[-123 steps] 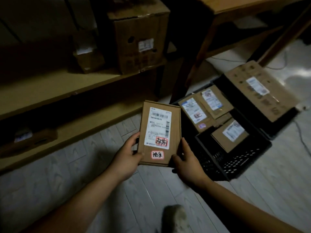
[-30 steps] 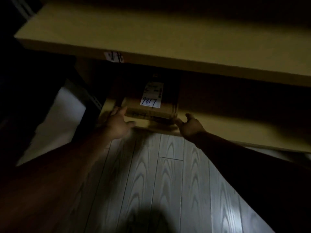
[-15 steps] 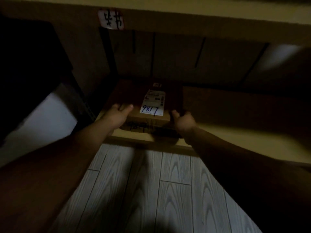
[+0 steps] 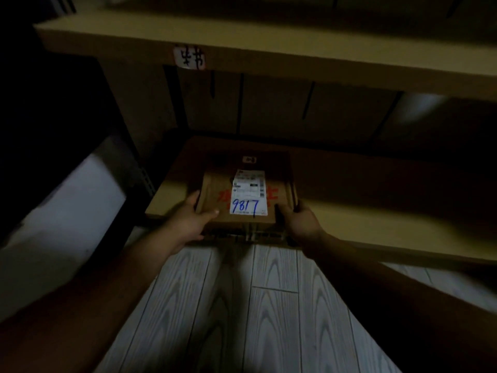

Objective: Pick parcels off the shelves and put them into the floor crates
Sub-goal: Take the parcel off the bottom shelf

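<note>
Under my left hand (image 4: 192, 220) the parcel (image 4: 215, 195) looks like matt brown cardboard, its label (image 4: 248, 196) smooth white paper. The shelf (image 4: 376, 219) is matt tan board, the floor (image 4: 271, 319) grey wood-grain planks, faintly glossy.

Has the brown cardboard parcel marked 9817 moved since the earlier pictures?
Yes. The brown cardboard parcel slid forward, to the front edge of the lower wooden shelf.

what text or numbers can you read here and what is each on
"9817": blue handwriting on the white label of the parcel.
Label's printed lines: too small to read.
Red marks on the parcel: blurred.
Tag on the upper shelf edge: black characters, blurred.
</note>
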A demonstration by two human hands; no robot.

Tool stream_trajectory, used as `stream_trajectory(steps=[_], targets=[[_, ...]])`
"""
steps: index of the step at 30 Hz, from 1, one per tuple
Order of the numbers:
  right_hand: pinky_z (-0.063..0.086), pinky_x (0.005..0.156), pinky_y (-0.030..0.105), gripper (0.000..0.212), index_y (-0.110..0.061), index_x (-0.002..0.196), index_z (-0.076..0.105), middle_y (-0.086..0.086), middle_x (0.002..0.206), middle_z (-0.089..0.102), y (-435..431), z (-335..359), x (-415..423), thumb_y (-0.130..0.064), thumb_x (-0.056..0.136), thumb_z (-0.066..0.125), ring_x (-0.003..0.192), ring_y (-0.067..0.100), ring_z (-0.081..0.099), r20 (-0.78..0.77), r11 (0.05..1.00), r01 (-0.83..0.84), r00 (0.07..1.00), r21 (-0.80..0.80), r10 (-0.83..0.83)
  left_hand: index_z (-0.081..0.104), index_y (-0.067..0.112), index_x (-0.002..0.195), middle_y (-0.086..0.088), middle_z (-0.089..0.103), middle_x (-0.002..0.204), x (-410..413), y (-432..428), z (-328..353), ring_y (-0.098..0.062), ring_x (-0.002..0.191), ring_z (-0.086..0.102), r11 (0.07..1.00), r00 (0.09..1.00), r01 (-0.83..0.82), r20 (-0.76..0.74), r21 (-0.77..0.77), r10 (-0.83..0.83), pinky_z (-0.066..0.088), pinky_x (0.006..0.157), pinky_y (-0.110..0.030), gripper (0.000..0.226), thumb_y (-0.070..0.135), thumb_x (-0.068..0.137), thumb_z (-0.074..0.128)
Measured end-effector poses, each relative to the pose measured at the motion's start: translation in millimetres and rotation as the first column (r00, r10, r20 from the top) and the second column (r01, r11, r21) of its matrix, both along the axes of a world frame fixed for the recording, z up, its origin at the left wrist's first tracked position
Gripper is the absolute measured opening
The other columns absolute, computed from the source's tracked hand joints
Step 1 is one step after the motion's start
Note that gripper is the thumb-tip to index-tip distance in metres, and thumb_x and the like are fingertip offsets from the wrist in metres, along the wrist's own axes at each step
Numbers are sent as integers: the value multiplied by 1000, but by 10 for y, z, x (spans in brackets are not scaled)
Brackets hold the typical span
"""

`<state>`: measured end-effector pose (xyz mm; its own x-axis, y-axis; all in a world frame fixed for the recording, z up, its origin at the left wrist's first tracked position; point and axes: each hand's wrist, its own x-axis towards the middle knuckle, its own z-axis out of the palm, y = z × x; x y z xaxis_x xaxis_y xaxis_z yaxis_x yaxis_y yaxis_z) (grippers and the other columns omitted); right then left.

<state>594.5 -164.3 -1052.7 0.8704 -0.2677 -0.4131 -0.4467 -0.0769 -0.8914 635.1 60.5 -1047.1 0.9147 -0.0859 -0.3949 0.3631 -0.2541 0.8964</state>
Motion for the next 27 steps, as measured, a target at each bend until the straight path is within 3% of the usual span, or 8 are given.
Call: stream_trajectory(steps=[4, 8, 12, 14, 18, 21, 27], targets=[[53, 61, 32, 49, -24, 138, 35, 3, 118, 59, -19, 49, -128, -28, 94, 57, 90, 22, 64, -2, 998, -39, 999, -52, 39, 17, 30, 148, 3, 52, 127, -127, 25, 45, -20, 113, 52, 999, 998, 42, 44, -3, -42, 48, 83, -38, 84, 4, 84, 65], [58, 81, 44, 67, -28, 142, 31, 7, 126, 59, -121, 62, -229, -9, 87, 65, 102, 26, 64, 93, 996, -83, 992, -10, 84, 1, 30, 149, -2, 41, 145, -241, 56, -30, -21, 132, 41, 991, 980, 120, 154, 65, -129, 36, 108, -48, 107, -2, 76, 71], [57, 60, 22, 77, -34, 146, 22, -10, 111, 57, -136, 130, -383, -1, 88, 61, 88, 8, 62, 225, 989, -148, 964, -3, 145, -8, 32, 148, 5, 28, 150, -387, 37, 11, -13, 136, 31, 990, 958, 135, 250, 38, -140, 28, 113, -43, 107, -5, 80, 66], [56, 59, 18, 79, -34, 148, 21, -16, 112, 54, -114, 123, -462, -3, 88, 62, 91, 3, 60, 289, 990, -139, 947, -28, 141, -9, 32, 148, 13, 29, 142, -466, 29, 59, -6, 131, 30, 990, 949, 140, 281, 33, -144, 27, 108, -32, 104, -5, 82, 62], [55, 68, 20, 81, -38, 146, 20, -20, 113, 51, -61, 107, -514, -8, 87, 65, 100, 7, 57, 334, 991, -125, 933, -55, 136, -8, 27, 148, 17, 26, 136, -546, 54, 107, 1, 125, 27, 989, 925, 139, 350, 47, -146, 24, 102, -21, 100, -8, 83, 60], [54, 74, 24, 80, -38, 146, 20, -20, 113, 51, -41, 157, -493, -7, 87, 64, 104, 8, 55, 352, 991, -130, 926, -43, 137, -8, 30, 148, 16, 27, 136, -543, 87, 125, 0, 125, 26, 989, 920, 133, 362, 69, -149, 23, 103, -24, 100, -5, 84, 60], [58, 69, 24, 80, -39, 146, 19, -17, 112, 53, -36, 197, -497, -7, 87, 63, 96, 7, 60, 362, 988, -151, 921, -11, 145, -9, 34, 147, 6, 23, 152, -512, 121, 115, -8, 135, 25, 987, 918, 131, 364, 92, -155, 26, 106, -32, 102, -2, 84, 62]])
